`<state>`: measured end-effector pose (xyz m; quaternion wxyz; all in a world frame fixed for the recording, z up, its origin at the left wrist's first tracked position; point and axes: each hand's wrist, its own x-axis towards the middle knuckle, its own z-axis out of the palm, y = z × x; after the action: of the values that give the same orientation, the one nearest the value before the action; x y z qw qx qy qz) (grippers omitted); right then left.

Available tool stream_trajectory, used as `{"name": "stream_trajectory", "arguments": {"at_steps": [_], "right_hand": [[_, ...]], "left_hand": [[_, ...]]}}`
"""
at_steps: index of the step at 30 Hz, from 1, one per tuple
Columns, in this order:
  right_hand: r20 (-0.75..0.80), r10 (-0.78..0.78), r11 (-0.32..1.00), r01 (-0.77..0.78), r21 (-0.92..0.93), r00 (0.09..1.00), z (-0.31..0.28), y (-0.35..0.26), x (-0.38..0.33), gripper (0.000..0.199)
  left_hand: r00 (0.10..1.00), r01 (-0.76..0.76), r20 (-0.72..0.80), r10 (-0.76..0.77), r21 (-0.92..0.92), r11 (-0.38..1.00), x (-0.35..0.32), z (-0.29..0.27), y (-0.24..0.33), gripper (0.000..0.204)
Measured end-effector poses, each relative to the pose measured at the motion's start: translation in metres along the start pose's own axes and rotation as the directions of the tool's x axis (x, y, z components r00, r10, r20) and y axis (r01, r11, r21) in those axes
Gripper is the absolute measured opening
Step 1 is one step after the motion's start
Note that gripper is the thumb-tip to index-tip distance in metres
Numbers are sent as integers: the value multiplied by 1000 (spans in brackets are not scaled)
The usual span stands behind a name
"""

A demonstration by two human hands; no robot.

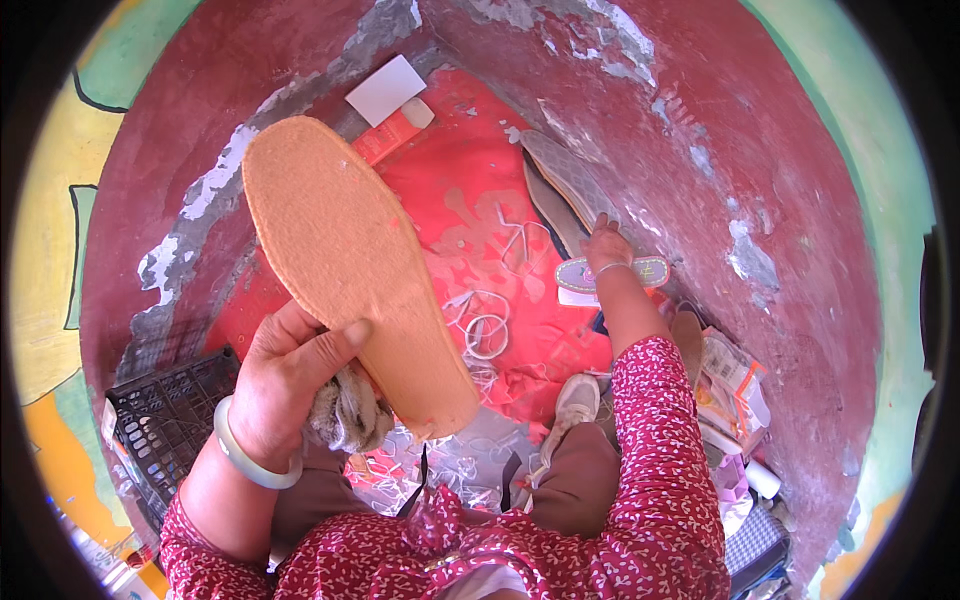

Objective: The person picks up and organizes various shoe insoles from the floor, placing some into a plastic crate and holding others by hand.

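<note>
An orange-tan insole (350,240) is raised in front of me, sole face toward me. My left hand (295,370) is shut on its lower left edge, thumb on top and fingers behind. Below that hand sits a grey fuzzy bundle of cloth (350,412); whether the hand touches it I cannot tell. Stretched out to the far right, my right hand (607,246) has its fingers apart at the lower end of several long grey insoles (570,170) leaning by the wall. A small grey insole with a stitched rim (648,270) lies under the right wrist.
Red cloth (440,190) covers the floor, strewn with white strings (488,325) and scraps. A white box (385,88) and a red box (392,135) stand in the far corner. At left is a black plastic crate (170,420); packages (730,385) crowd the right wall.
</note>
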<state>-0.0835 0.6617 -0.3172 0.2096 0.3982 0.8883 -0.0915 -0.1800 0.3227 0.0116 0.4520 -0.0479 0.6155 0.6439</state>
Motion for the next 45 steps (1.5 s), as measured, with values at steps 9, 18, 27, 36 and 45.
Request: {"name": "stream_trajectory", "arguments": {"at_steps": [9,18,27,36,45], "right_hand": [[-34,56,993,-52,106,998,-22,16,30,32],[-163,67,997,-60,53,984,-6,35,41,31],[-193,-380,920,392,25,904,41,6,-60,33],[93,-23,990,10,141,995,-2,77,-161,21],[-125,479,753,-334,567,869,83,279,-223,29]], "left_hand": [[995,-57,-79,57,-3,998,10,0,3,20],[994,-57,-97,59,21,998,9,0,0,17],[992,-118,-39,121,86,989,-13,3,-13,21],[995,-85,62,76,144,986,-48,11,-66,20],[981,64,163,-109,258,964,-43,6,-94,24]]}}
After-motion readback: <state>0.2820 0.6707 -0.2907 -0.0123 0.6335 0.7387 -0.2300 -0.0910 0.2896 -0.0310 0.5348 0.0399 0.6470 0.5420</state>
